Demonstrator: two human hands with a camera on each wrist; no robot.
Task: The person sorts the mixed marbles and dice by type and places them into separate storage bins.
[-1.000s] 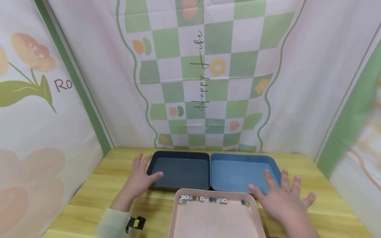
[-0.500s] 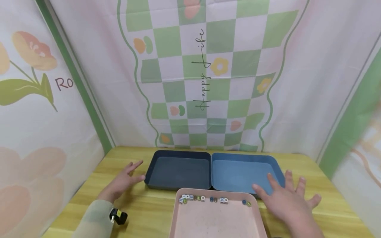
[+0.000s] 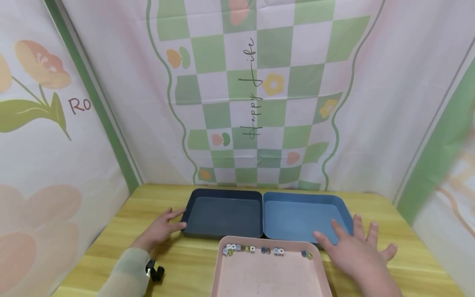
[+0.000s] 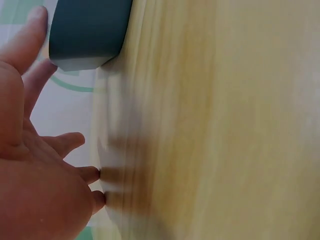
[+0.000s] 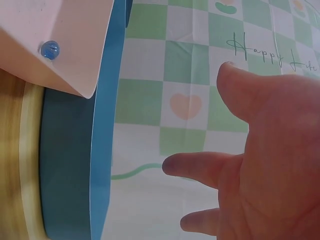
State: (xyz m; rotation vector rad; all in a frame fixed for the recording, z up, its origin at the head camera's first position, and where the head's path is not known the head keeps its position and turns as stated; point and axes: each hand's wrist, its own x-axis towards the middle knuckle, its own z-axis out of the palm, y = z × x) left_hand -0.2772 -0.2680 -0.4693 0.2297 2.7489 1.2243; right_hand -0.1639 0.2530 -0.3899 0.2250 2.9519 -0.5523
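My left hand (image 3: 159, 229) is at the left side of a dark navy tray (image 3: 224, 216), its thumb and forefinger at the rim. In the left wrist view, those two fingers lie against or very near the dark tray's corner (image 4: 90, 37); the other fingers are spread lower down. My right hand (image 3: 358, 253) hovers with spread fingers by the front right corner of a blue tray (image 3: 300, 218), holding nothing. In front stands a pink tray (image 3: 271, 276) with several white dice (image 3: 276, 251) and small glass marbles (image 3: 304, 253) along its far edge.
The navy and blue trays stand side by side at the back of a wooden table (image 3: 185, 272). Behind them hangs a checkered curtain (image 3: 256, 95). A small black device (image 3: 154, 270) sits on the left wrist.
My left hand has moved off the navy tray's left rim to the left, then slightly back to its edge. The right hand stays nearly still. The trays look unmoved.
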